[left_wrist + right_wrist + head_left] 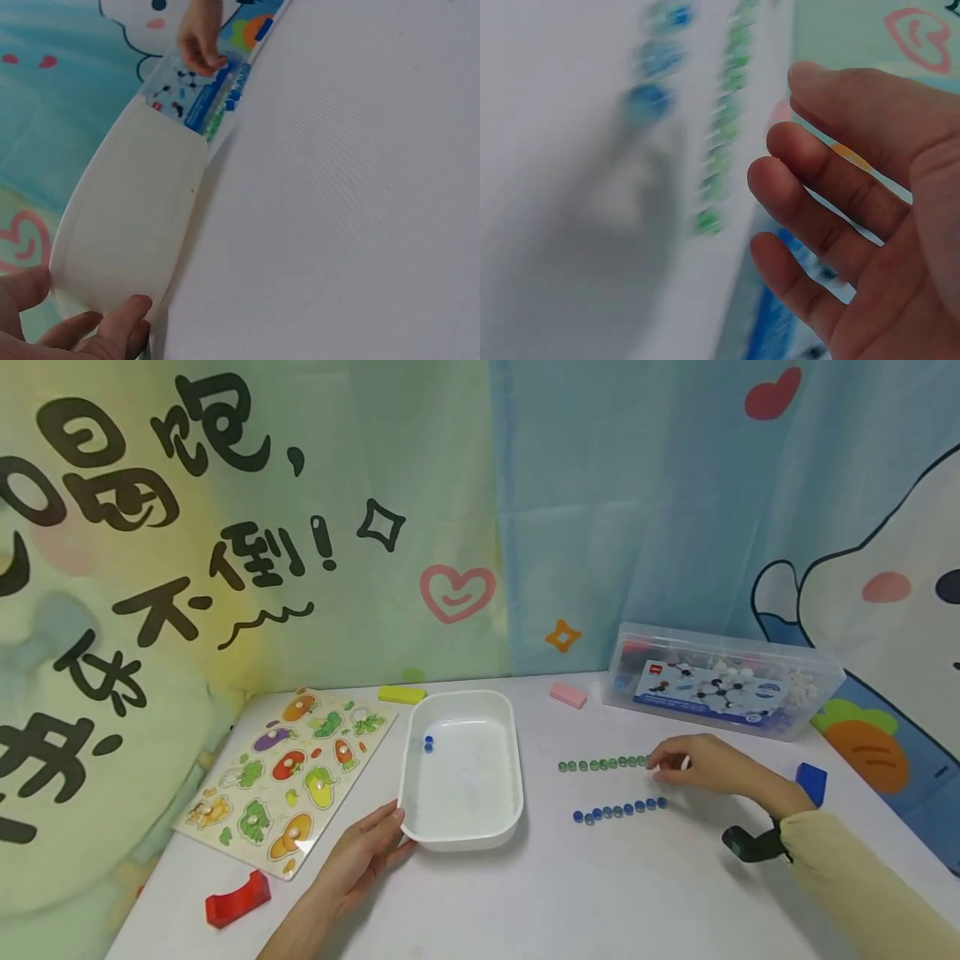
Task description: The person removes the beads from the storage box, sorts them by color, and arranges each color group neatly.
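Observation:
My left hand (367, 852) holds the near left corner of a white plastic tray (461, 843), thumb at the rim and fingers against the outer wall (135, 202). Two blue glass marbles (428, 744) lie inside the tray. To its right, a row of green glass marbles (603, 764) runs across the table, with a row of blue marbles (618, 812) nearer me. At the right end of the green row hovers my right hand (701, 764). Its fingers (802, 191) are loosely bent and spread, with nothing between them and the thumb.
A vegetable puzzle board (281, 777) lies left of the tray, with a red block (237, 902) in front. Behind stand a yellow block (402, 694), a pink block (568, 695) and a clear box (720, 685) of molecule parts. A blue block (812, 783) sits near the right edge.

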The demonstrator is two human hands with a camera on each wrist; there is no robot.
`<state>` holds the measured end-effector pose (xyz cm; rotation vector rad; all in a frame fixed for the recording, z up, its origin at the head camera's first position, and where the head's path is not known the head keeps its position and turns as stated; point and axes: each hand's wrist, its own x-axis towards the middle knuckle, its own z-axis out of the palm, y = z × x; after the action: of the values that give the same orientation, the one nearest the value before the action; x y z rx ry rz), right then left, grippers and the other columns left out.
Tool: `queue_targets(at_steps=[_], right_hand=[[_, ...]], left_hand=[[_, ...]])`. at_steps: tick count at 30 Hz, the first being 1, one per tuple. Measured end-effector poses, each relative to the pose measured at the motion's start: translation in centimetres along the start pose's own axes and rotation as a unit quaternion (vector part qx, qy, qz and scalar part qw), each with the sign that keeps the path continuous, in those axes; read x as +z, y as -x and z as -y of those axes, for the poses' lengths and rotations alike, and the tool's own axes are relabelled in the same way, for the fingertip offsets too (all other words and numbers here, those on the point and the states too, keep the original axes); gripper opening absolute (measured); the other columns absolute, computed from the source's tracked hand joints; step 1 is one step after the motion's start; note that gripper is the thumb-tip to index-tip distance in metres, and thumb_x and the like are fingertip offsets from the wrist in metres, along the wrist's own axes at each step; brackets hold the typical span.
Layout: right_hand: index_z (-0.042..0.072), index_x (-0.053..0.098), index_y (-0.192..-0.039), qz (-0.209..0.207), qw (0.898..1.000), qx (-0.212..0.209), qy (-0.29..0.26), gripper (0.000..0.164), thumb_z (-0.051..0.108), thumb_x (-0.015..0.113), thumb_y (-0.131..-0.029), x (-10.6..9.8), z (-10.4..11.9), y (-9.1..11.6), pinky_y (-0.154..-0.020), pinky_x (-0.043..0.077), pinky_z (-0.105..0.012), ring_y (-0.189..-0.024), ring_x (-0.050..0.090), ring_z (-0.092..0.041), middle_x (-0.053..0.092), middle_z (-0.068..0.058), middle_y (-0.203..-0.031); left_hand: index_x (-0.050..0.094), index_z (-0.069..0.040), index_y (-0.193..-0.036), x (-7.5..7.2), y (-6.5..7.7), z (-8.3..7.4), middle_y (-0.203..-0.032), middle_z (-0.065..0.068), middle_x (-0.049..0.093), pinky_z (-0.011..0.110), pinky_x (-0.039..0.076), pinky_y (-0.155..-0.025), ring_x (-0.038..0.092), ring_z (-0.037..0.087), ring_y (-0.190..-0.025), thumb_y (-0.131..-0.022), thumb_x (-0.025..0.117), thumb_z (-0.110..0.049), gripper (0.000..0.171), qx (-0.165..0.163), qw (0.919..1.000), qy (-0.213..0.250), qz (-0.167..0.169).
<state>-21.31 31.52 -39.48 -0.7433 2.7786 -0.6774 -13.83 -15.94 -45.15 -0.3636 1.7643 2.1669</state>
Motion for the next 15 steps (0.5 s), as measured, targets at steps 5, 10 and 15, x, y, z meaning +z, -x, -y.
queue_targets(at_steps=[5, 10, 15], right_hand=[[0.01, 0.071, -0.104, -0.005, 1.0, -0.031, 0.001, 0.018, 0.019, 0.069, -0.089, -1.1, 3.4, -4.3, -0.063, 0.052, -0.019, -0.075, 0.055, -0.005, 0.067, 0.006, -0.088], [0.013, 0.071, -0.107, -0.004, 0.996, -0.088, -0.004, 0.018, 0.019, 0.068, -0.09, -0.8, 8.5, -10.2, -0.068, 0.055, -0.023, -0.08, 0.059, -0.01, 0.067, 0.004, -0.089], [0.014, 0.071, -0.109, 0.03, 0.992, -0.121, -0.008, 0.021, 0.024, 0.069, -0.09, 1.3, 13.7, -16.0, -0.072, 0.054, -0.024, -0.086, 0.061, -0.012, 0.068, 0.001, -0.092]], left_hand=[[0.041, -0.003, -0.145, -0.3, 0.0, 0.0, -0.151, 0.017, 0.042, 0.036, 0.054, -0.101, 0.046, 0.031, -0.136, -0.095, 0.061, -0.029, 0.06, 0.0, 1.0, 0.003, -0.006], [0.041, -0.003, -0.145, -0.4, 0.0, 0.1, -0.151, 0.018, 0.041, 0.037, 0.054, -0.101, 0.045, 0.032, -0.136, -0.095, 0.062, -0.029, 0.06, -0.003, 0.9999, 0.006, -0.009], [0.041, -0.001, -0.144, -0.2, -0.2, 0.2, -0.151, 0.019, 0.041, 0.038, 0.053, -0.101, 0.048, 0.03, -0.134, -0.095, 0.062, -0.031, 0.061, 0.006, 1.0, -0.001, 0.001]])
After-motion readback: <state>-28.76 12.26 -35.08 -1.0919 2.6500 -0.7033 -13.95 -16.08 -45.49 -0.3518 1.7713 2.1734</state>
